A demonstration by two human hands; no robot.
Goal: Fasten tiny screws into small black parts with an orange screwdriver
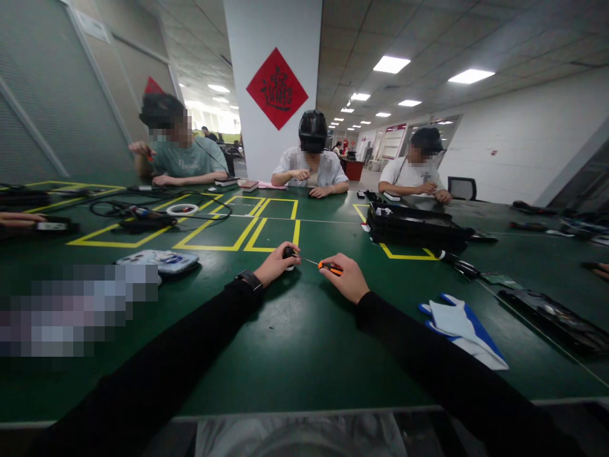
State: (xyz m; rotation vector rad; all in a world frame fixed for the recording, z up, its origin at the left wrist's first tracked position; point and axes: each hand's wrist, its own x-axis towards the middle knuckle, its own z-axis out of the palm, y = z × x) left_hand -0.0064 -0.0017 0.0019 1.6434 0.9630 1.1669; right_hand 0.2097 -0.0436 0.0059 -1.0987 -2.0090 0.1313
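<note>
Over the middle of the green table (295,336), my right hand (351,279) is closed round the orange and black handle of a screwdriver (330,268). Its thin metal shaft points left, toward my other hand. My left hand (276,263), with a dark watch on the wrist, is closed on a small black rounded part (288,252). Something small and white shows beneath that part, close to the tabletop. The screwdriver's tip reaches the fingers of my left hand; whether it touches the black part I cannot tell.
A white and blue glove (461,327) lies to the right of my right forearm. Beyond it are black casings (419,225) and a long dark assembly (556,314). A patterned case (162,261) and cables (143,212) lie left. Several people sit across the table.
</note>
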